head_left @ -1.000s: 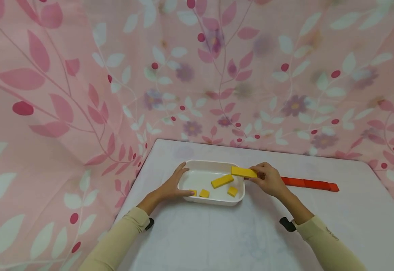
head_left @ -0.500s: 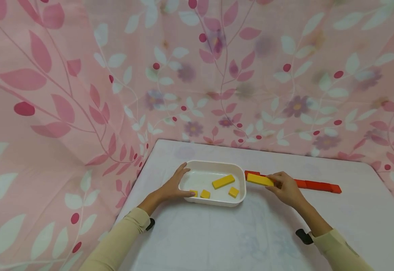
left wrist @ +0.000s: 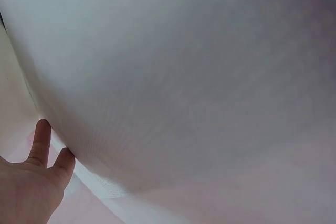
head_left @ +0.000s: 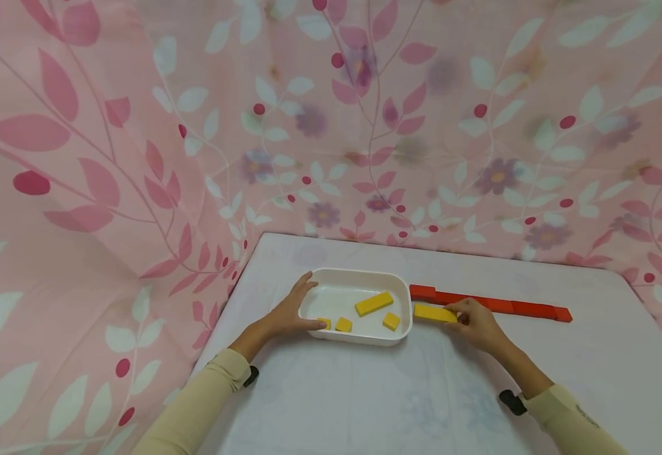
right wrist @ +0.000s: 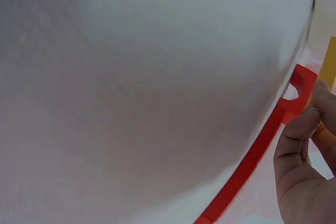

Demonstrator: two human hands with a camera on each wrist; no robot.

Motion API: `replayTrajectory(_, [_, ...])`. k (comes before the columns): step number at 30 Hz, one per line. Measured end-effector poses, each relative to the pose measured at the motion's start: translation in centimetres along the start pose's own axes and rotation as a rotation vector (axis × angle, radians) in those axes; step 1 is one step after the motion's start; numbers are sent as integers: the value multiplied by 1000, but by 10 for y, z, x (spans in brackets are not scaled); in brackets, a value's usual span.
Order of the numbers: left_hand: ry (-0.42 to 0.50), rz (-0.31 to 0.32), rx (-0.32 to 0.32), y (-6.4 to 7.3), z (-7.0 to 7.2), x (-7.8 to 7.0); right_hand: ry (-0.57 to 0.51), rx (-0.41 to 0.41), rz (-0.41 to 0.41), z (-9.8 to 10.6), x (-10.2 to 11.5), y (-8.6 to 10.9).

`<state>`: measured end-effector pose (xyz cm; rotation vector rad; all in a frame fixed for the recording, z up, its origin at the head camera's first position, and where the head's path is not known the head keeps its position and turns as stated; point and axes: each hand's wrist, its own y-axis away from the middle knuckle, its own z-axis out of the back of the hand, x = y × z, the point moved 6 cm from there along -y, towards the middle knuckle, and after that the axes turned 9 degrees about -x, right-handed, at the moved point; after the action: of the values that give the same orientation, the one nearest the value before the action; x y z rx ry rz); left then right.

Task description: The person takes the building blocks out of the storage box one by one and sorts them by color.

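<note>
A shallow white tray (head_left: pixel 359 339) stands on the table. My left hand (head_left: pixel 285 314) grips its left end, thumb over the front rim and fingers at the back left corner. In the left wrist view that hand (left wrist: pixel 37 177) shows only in part. Inside the tray lie a long yellow block (head_left: pixel 374 304) and several small yellow blocks (head_left: pixel 390 321), one partly hidden by the thumb. My right hand (head_left: pixel 481 327) pinches the right end of another long yellow block (head_left: pixel 434 313), low over the table just right of the tray. This yellow block (right wrist: pixel 328 66) appears at the right wrist view's edge.
Behind the right hand, red blocks (head_left: pixel 535 309) form a long row running right from the tray's right side. One red block (right wrist: pixel 302 90) has a rounded cut-out. White cloth covers the table (head_left: pixel 342 404); a pink leafy curtain (head_left: pixel 331 158) hangs behind and at the left.
My right hand has carried the long yellow block from above the tray's right rim, rightward and down, to just in front of the red row. The left hand has stayed on the tray.
</note>
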<state>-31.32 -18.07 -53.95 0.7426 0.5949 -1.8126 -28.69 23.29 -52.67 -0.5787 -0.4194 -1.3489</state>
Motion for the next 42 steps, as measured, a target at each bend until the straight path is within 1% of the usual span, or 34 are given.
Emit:
replayTrajectory(6, [-1, -3, 12, -1, -1, 0, 8, 72, -16, -15, -4, 0])
replayTrajectory(14, [3, 6, 3, 0, -2, -1, 15, 87, -38, -22, -9, -3])
replayTrajectory(19, [3, 20, 13, 1, -3, 1, 4, 112, -25, -25, -10, -4])
replayTrajectory(25, [-3, 20, -2, 1, -3, 2, 0, 122, -35, -25, -10, -6])
replayTrajectory(29, [-10, 25, 0, 0, -3, 2, -4, 127, -40, -25, -9, -7])
replayTrajectory(35, [-15, 26, 6, 1, -4, 4, 4, 120, -46, -27, -9, -5])
replayTrajectory(42, [-15, 12, -3, 1, -2, 4, 6, 99, -48, -25, -7, -4])
